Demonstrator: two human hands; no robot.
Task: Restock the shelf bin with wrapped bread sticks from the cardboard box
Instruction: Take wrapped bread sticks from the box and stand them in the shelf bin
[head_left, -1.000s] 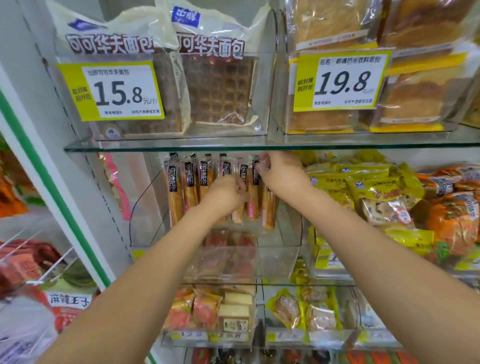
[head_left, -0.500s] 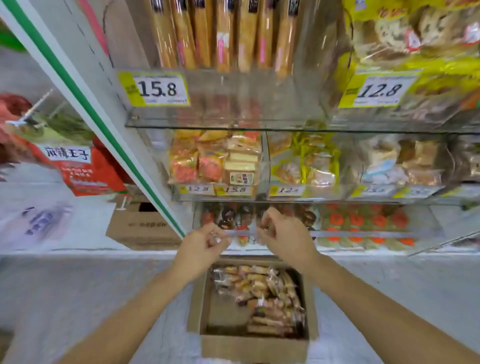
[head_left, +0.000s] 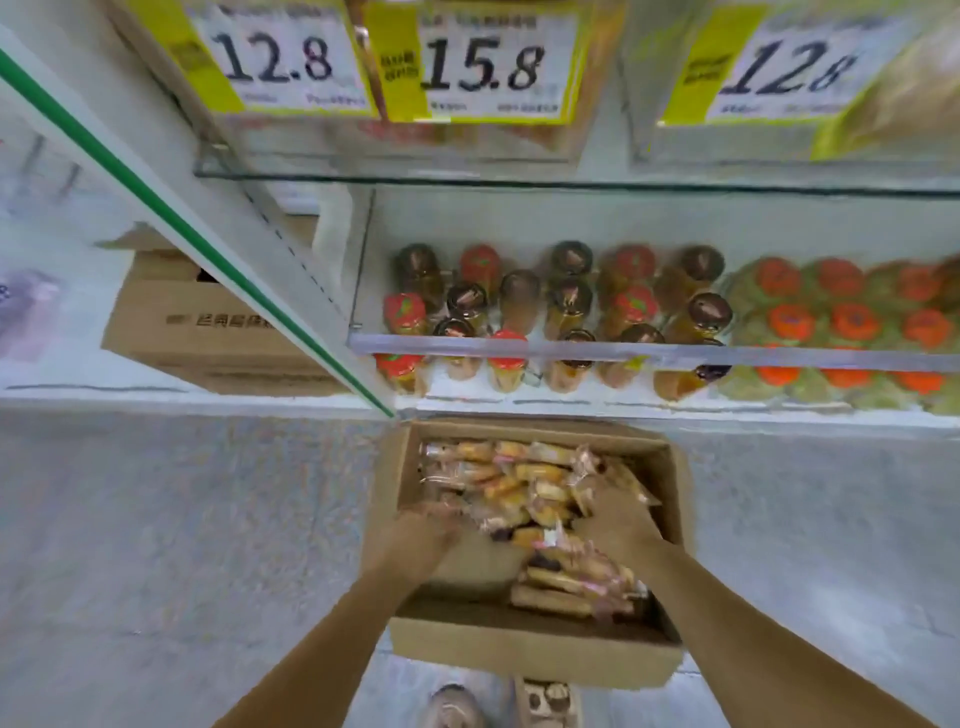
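Observation:
An open cardboard box (head_left: 535, 657) stands on the grey floor in front of the shelf. Inside it lie several wrapped bread sticks (head_left: 519, 480), piled along the far side and the right. My left hand (head_left: 415, 535) is down in the box at the left edge of the pile, its fingertips among the wrappers. Over the pile's right side, my right hand (head_left: 615, 522) touches the packets. Motion blur hides whether either hand grips a packet. The shelf bin for the bread sticks is above the frame and out of view.
Jars with red and dark lids (head_left: 545, 312) fill the bottom shelf behind a clear rail (head_left: 779, 358), beside green packs with orange spots (head_left: 841, 322). A second cardboard box (head_left: 208, 322) sits left of the green-striped upright (head_left: 208, 234). Yellow price tags (head_left: 483, 62) hang above. My shoes (head_left: 452, 706) show below.
My view swung down from the bread-stick bin to the floor. Both hands left the bin, came down empty and now reach into the cardboard box among the packets.

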